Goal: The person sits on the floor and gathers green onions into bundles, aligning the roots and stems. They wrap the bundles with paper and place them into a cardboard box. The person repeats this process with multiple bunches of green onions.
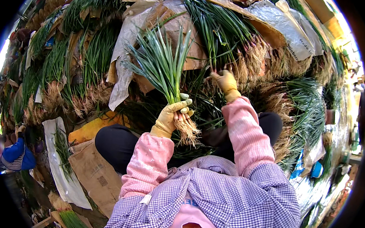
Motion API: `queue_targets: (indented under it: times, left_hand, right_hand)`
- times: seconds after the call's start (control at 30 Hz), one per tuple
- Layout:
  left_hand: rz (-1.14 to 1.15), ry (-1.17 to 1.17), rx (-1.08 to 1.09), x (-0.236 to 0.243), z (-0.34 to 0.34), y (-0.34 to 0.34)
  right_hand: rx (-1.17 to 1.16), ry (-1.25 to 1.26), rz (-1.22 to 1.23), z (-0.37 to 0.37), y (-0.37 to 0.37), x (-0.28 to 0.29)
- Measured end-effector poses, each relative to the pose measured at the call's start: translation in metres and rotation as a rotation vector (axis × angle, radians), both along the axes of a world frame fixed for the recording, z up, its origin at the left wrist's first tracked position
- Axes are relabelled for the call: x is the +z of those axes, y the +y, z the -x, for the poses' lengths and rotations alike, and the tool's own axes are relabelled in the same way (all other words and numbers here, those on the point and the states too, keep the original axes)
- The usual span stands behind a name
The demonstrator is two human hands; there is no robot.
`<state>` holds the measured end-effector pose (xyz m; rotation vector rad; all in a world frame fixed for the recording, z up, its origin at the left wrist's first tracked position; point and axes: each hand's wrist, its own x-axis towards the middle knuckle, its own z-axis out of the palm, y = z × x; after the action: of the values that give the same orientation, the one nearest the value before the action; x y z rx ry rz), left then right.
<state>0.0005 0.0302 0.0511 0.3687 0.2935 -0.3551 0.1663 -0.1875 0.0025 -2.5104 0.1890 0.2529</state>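
My left hand [165,120], in a yellow glove, is closed round a bunch of spring onions [168,69]. Their green leaves fan out upward, and the pale bulbs with stringy roots poke out below my fingers. Farther out and to the right, my gloved right hand [225,83] pinches the reddish base of a spring onion stalk at the edge of a large heap of spring onions [221,31]. That heap's leaves point away from me, its tan roots toward me. Just how many stalks my right fingers hold I cannot tell.
Brown paper and plastic sheets [124,67] drape the heaps ahead. More spring onions [303,110] lie to my right, and several bundles [55,65] stand at the far left. A flattened brown sack [96,177] lies by my left knee. A person in blue [18,154] sits farther left.
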Motion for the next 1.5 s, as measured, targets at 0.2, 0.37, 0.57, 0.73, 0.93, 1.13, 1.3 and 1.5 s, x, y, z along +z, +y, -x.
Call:
queue_targets:
  times: [0.2, 0.37, 0.57, 0.73, 0.93, 1.13, 1.3, 1.5]
  left_hand:
    - [0.132, -0.070, -0.007, -0.002, 0.002, 0.017]
    - [-0.233, -0.031, -0.077, -0.017, -0.023, -0.011]
    - [0.283, -0.101, 0.033, -0.012, 0.003, -0.023]
    - [0.382, -0.083, -0.080, -0.022, 0.024, -0.021]
    - [0.003, -0.131, 0.053, -0.009, 0.030, -0.015]
    - [-0.523, 0.046, -0.098, -0.019, 0.032, -0.014]
    - [-0.277, 0.106, 0.113, -0.006, 0.028, -0.032]
    - [-0.070, -0.089, 0.176, 0.006, 0.032, -0.021]
  right_hand:
    - [-0.052, 0.049, -0.920, 0.005, 0.014, 0.049]
    - [0.682, -0.274, -0.322, 0.110, 0.028, 0.078]
    - [0.189, 0.464, -0.777, 0.091, -0.013, -0.005]
    - [0.000, 0.887, -1.588, 0.096, 0.080, 0.035]
    - [0.276, 0.105, -0.107, 0.112, 0.078, 0.014]
    - [0.150, 0.355, -0.812, 0.105, 0.065, 0.038]
    - [-0.121, 0.613, -1.448, 0.108, 0.074, 0.035]
    - [-0.074, 0.572, -1.128, 0.108, 0.078, -0.005]
